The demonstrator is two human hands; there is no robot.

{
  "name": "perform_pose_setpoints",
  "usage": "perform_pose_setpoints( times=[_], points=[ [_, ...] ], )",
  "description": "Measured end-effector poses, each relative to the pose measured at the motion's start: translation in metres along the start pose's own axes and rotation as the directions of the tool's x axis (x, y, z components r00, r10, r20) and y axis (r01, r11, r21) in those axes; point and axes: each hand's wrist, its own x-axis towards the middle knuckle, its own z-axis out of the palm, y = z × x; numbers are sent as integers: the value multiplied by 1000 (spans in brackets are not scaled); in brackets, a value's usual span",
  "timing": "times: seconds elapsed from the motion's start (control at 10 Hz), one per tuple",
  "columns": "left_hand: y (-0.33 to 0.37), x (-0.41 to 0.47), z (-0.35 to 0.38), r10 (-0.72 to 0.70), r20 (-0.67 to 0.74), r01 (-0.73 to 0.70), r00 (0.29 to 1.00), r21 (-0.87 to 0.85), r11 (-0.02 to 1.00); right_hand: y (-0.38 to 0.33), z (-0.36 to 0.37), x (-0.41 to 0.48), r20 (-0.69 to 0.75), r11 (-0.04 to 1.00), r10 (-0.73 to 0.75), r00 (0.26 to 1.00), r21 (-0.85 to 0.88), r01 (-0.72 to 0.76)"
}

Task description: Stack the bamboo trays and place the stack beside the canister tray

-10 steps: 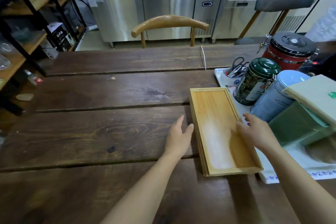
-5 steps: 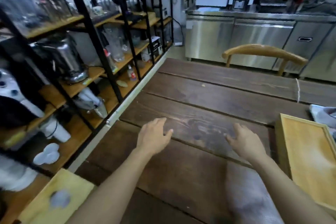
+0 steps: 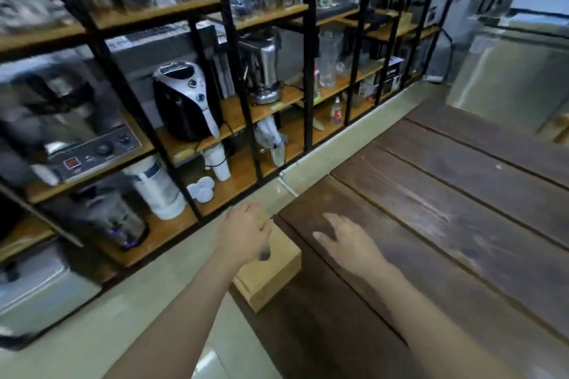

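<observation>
A light bamboo tray [image 3: 271, 274] lies at the left end of the dark wooden table [image 3: 446, 224], near its corner. My left hand [image 3: 244, 232] hovers over the tray's far end with fingers spread, covering part of it; whether it touches is unclear. My right hand [image 3: 348, 240] is over the bare table just right of the tray, fingers apart, holding nothing. The earlier bamboo tray stack and the canister tray are out of view.
A black metal shelf rack [image 3: 234, 86] with wooden boards stands left of the table across a narrow floor strip [image 3: 311, 160]. It holds appliances, glassware and paper cups [image 3: 218, 160]. A steel cabinet [image 3: 511, 77] is at the far right.
My view has swung left, away from the canister tray and the first bamboo tray. Both hands have moved left along the table to another bamboo tray at its left end.
</observation>
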Motion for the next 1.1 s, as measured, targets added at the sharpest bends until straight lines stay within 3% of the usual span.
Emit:
perform_pose_setpoints(
  times=[0.1,0.2,0.3,0.4,0.8,0.9,1.1],
  points=[
    [-31,-14,6,-121,10,122,993,-62,991,-25,21,8,84,994,-27,996,108,17],
    [-49,-27,19,-222,72,233,972,-235,944,-41,37,14,168,985,-15,986,172,-14],
    [-56,-35,27,-301,175,349,937,-484,803,-48,48,15,226,975,20,974,212,-69],
    [-60,-33,30,-333,200,385,922,-575,722,-50,53,14,207,975,49,977,205,-92],
    [-68,-33,32,-326,179,365,928,-611,703,-51,59,10,185,961,70,980,250,-116],
    [-65,-31,25,-317,194,371,928,-550,748,-49,57,9,215,962,61,975,247,-114],
    [-47,-8,12,-228,37,230,973,-233,945,-41,34,9,171,974,47,984,212,-84]
  ],
)
